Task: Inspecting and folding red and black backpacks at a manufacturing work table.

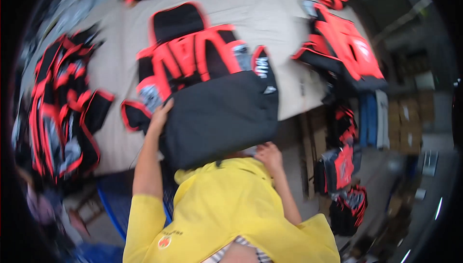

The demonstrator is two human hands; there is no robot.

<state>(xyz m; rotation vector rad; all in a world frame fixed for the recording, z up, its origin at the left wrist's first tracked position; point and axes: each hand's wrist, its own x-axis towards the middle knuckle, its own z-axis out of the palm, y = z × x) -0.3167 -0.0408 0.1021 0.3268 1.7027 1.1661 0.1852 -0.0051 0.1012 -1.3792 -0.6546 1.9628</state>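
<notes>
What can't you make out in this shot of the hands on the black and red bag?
Head view:
- Left hand and right hand: fingertips tucked behind the black panel; grip unclear.
- Red and black bag: motion blur smears its details.
- Left pile: blurred, item count unclear.

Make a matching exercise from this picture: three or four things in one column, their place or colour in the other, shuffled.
Things:
1. left hand
2. right hand
3. black panel
4. table

Places or colours:
A. beige surface under the red-and-black pieces
B. on the panel's left edge
C. large dark piece nearest the person
D. at the panel's lower right edge

Pairs: 1-B, 2-D, 3-C, 4-A
</notes>
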